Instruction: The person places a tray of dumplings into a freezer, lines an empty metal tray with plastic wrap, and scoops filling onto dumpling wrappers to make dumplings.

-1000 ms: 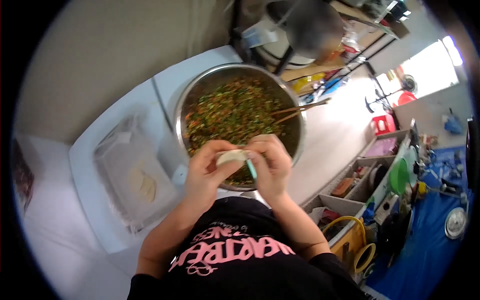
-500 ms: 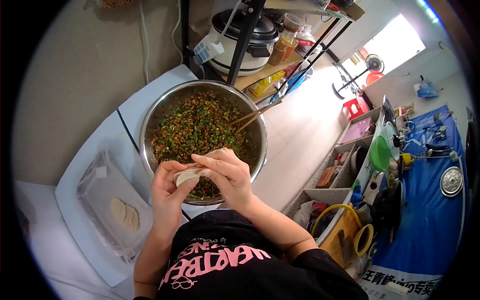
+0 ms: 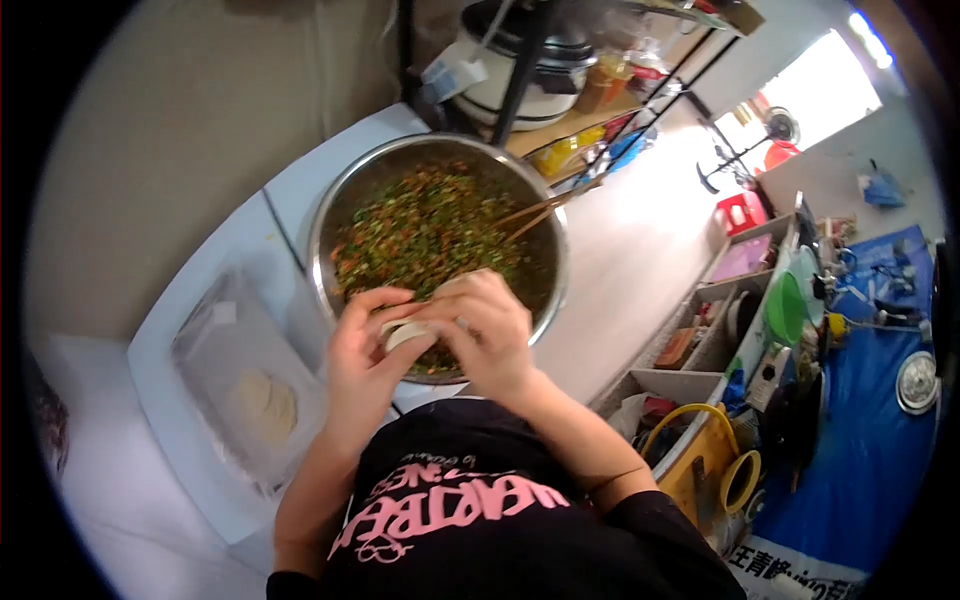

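A pale folded dough wrapper (image 3: pixel 408 333) is pinched between my two hands, over the near edge of a large steel bowl (image 3: pixel 553 300). My left hand (image 3: pixel 365 345) grips its left side, thumb on top. From the right, my right hand (image 3: pixel 482 330) closes its fingers on the wrapper's upper right edge and partly covers it. Chopped green and orange filling (image 3: pixel 430 225) lies in the bowl, and wooden chopsticks (image 3: pixel 545 207) lean on its right rim. What the wrapper holds inside is hidden.
On the pale blue table (image 3: pixel 170 340), a plastic-lined tray (image 3: pixel 215 375) with flat dough wrappers (image 3: pixel 268 405) stands at left. A rice cooker (image 3: pixel 520 85) sits on a black-framed shelf behind the bowl. At right are a green basin (image 3: pixel 785 310) and a wooden board (image 3: pixel 695 470).
The view has shifted, first left and then partly back. The thin light-green item by my right hand earlier is no longer visible. My right fingers now cover more of the wrapper's edge.
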`<state>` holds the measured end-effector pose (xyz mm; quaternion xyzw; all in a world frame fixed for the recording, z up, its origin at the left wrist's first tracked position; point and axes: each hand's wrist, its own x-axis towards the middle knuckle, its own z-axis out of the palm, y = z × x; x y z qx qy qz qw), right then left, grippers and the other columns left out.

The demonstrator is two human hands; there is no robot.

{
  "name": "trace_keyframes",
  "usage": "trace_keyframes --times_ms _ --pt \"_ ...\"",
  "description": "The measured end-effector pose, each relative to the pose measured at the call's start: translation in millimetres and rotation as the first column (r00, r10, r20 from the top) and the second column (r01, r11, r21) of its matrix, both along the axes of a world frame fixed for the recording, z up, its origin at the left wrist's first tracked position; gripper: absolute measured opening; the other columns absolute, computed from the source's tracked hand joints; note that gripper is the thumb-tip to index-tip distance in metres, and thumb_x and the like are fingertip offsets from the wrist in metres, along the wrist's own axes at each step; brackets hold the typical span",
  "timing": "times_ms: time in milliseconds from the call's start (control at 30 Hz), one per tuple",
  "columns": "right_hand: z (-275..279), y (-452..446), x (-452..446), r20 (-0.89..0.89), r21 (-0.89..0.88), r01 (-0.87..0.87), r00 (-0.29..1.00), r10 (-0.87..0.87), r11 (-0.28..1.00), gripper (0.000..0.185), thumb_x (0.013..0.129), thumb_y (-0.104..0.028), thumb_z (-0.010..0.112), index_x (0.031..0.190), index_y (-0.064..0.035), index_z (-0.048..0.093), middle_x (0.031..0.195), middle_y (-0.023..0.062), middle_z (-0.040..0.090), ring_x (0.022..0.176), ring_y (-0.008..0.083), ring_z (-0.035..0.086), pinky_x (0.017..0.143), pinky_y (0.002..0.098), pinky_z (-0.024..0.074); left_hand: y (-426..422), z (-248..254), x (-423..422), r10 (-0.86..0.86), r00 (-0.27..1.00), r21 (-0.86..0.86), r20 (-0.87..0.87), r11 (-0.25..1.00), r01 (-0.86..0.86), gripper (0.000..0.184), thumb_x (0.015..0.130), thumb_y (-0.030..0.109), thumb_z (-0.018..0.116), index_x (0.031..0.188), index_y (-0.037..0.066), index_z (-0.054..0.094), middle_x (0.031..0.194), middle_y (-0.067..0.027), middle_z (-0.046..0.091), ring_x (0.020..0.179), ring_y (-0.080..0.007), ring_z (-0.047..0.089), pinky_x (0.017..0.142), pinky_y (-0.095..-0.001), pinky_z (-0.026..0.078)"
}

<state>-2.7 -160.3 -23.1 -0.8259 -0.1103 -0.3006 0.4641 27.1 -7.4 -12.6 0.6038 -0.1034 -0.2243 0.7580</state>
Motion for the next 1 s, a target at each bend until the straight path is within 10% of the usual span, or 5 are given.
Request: trace_keyframes --times_ms 1000 --pt "20.4 -3.4 -87.2 0.044 -0.101 0.118 0.992 -0.114 0.988 0.014 0.069 -0.009 0.065 0.082 -0.0033 0.063 0.082 0.0055 0.055 0.076 0.0225 0.054 0.066 0.0323 0.0415 -12.3 22.4 -58.2 -0.221 0.972 0.155 0.076 0.966 0.207 0.057 0.078 -0.008 0.061 0.129 -0.003 0.038 0.108 -0.0146 0.060 0.097 -0.0166 0.059 0.079 -0.0231 0.049"
